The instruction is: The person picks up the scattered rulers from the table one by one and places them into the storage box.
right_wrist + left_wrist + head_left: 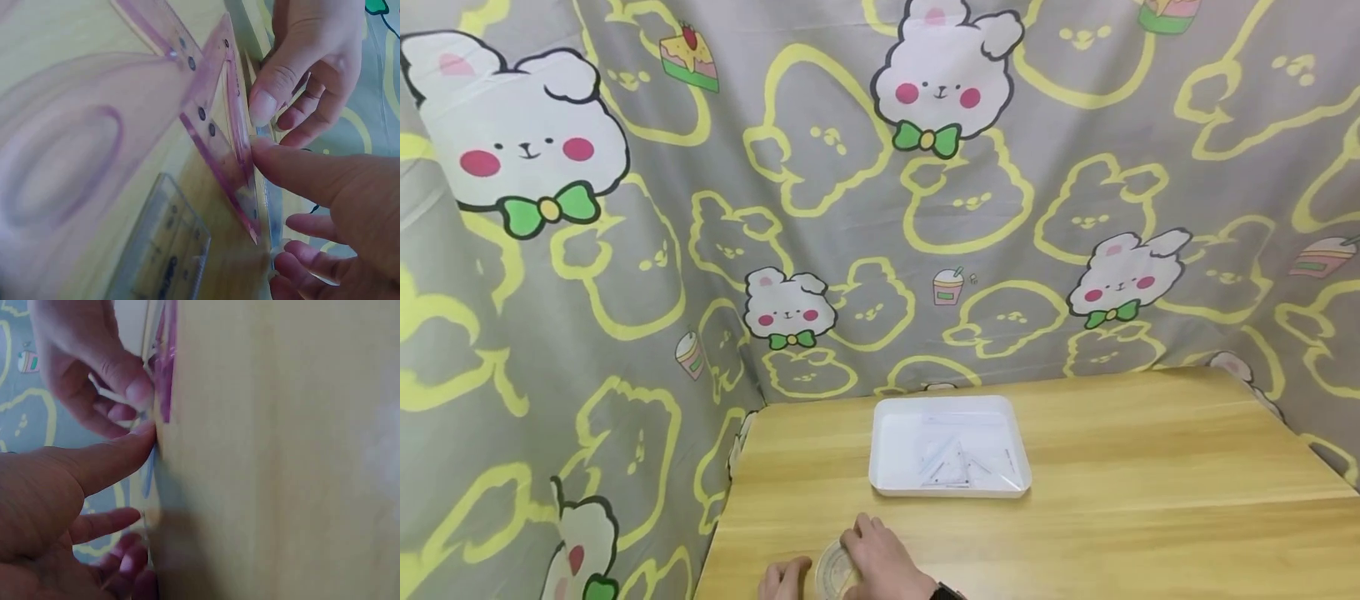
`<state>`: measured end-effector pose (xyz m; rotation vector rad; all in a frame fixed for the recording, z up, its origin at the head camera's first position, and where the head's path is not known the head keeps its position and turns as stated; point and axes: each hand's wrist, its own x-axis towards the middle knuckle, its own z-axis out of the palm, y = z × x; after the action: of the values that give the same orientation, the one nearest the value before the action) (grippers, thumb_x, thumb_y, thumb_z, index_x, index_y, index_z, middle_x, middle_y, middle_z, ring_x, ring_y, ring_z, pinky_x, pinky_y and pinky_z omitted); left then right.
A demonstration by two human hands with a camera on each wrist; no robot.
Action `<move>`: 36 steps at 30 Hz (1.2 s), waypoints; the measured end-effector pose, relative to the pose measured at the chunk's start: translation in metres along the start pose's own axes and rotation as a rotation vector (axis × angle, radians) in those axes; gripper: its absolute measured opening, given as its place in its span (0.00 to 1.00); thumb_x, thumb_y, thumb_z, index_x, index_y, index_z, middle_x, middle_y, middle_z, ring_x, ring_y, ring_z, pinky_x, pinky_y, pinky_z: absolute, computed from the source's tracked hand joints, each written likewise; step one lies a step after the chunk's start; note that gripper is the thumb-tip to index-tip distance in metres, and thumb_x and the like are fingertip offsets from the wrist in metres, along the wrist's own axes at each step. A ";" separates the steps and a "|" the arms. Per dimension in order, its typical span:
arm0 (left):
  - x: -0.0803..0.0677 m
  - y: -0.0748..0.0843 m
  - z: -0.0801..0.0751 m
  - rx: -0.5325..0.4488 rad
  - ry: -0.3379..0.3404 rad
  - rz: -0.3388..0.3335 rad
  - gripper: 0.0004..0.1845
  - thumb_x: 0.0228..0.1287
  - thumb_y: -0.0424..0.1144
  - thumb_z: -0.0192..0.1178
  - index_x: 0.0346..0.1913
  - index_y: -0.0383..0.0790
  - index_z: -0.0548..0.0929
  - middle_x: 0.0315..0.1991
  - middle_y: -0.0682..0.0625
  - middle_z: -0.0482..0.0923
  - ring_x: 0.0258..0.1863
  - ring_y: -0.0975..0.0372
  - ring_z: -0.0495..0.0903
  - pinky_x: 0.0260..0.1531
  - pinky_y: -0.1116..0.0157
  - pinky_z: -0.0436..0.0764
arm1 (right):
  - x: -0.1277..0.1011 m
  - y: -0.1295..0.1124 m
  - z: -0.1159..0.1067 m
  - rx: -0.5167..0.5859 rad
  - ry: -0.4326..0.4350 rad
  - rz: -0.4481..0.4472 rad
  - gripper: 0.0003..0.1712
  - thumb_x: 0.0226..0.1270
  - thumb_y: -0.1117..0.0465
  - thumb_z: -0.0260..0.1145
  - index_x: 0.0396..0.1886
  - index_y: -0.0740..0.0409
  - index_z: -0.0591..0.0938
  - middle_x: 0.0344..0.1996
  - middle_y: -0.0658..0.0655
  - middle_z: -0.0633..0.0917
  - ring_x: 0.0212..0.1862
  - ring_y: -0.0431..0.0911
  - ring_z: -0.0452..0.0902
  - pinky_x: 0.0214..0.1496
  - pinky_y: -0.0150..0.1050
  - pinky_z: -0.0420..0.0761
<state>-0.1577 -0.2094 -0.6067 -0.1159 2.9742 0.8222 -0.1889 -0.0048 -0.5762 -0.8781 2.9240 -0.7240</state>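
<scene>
On wood-grain tabletop [1120, 492], right hand [882, 561] touching clear round piece [832, 571]

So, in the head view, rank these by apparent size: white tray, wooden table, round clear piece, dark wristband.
1. Wooden table
2. White tray
3. Round clear piece, partly hidden
4. Dark wristband, cut off by the frame, so ranked on its visible part

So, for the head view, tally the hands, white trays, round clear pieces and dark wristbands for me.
Hands: 2, left hand and right hand
White tray: 1
Round clear piece: 1
Dark wristband: 1
Total: 5
</scene>
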 end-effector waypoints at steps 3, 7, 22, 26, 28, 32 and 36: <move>0.008 0.008 -0.007 -0.071 -0.084 0.049 0.34 0.47 0.53 0.81 0.53 0.37 0.82 0.43 0.50 0.73 0.44 0.57 0.72 0.43 0.61 0.73 | 0.004 0.003 -0.004 0.061 -0.008 0.046 0.42 0.44 0.47 0.88 0.58 0.57 0.82 0.39 0.45 0.70 0.39 0.37 0.63 0.39 0.29 0.67; 0.015 0.015 -0.011 -0.140 -0.118 0.145 0.24 0.52 0.43 0.76 0.49 0.35 0.80 0.39 0.52 0.73 0.39 0.62 0.69 0.38 0.66 0.69 | 0.011 0.010 -0.011 0.115 -0.022 0.084 0.40 0.46 0.49 0.88 0.59 0.55 0.83 0.37 0.45 0.71 0.36 0.37 0.64 0.37 0.30 0.69; 0.022 0.036 -0.006 -0.224 -0.179 0.257 0.27 0.51 0.37 0.82 0.52 0.39 0.78 0.43 0.50 0.74 0.43 0.59 0.72 0.43 0.63 0.71 | 0.019 0.026 -0.015 0.160 -0.027 0.013 0.33 0.38 0.48 0.90 0.33 0.51 0.75 0.27 0.42 0.70 0.30 0.35 0.62 0.33 0.28 0.64; 0.025 0.030 -0.010 -0.381 -0.274 0.260 0.20 0.58 0.29 0.75 0.48 0.38 0.76 0.36 0.54 0.79 0.33 0.69 0.76 0.35 0.70 0.76 | 0.014 0.031 -0.022 0.377 -0.073 -0.051 0.22 0.52 0.64 0.83 0.36 0.53 0.76 0.22 0.40 0.75 0.26 0.31 0.67 0.31 0.26 0.70; 0.025 0.030 -0.012 -0.446 -0.290 0.243 0.15 0.61 0.28 0.72 0.46 0.36 0.77 0.33 0.54 0.81 0.30 0.70 0.78 0.33 0.71 0.78 | 0.010 0.035 -0.027 0.429 -0.076 -0.083 0.17 0.57 0.69 0.78 0.38 0.53 0.77 0.22 0.40 0.77 0.27 0.29 0.69 0.32 0.26 0.73; 0.025 0.043 -0.014 -0.498 -0.236 0.220 0.09 0.64 0.33 0.72 0.41 0.37 0.81 0.31 0.54 0.83 0.29 0.70 0.78 0.30 0.71 0.79 | 0.001 0.045 -0.043 0.443 -0.034 -0.099 0.11 0.64 0.69 0.73 0.42 0.55 0.82 0.29 0.43 0.83 0.32 0.29 0.74 0.38 0.28 0.78; 0.028 0.072 -0.017 -0.564 -0.213 0.221 0.07 0.66 0.36 0.71 0.40 0.39 0.83 0.31 0.52 0.84 0.28 0.68 0.79 0.30 0.70 0.80 | -0.010 0.062 -0.065 0.449 0.036 -0.072 0.12 0.65 0.66 0.74 0.48 0.58 0.84 0.36 0.49 0.87 0.37 0.33 0.78 0.41 0.31 0.81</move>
<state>-0.1923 -0.1578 -0.5576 0.2659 2.5053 1.5681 -0.2214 0.0741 -0.5460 -0.9241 2.5948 -1.3399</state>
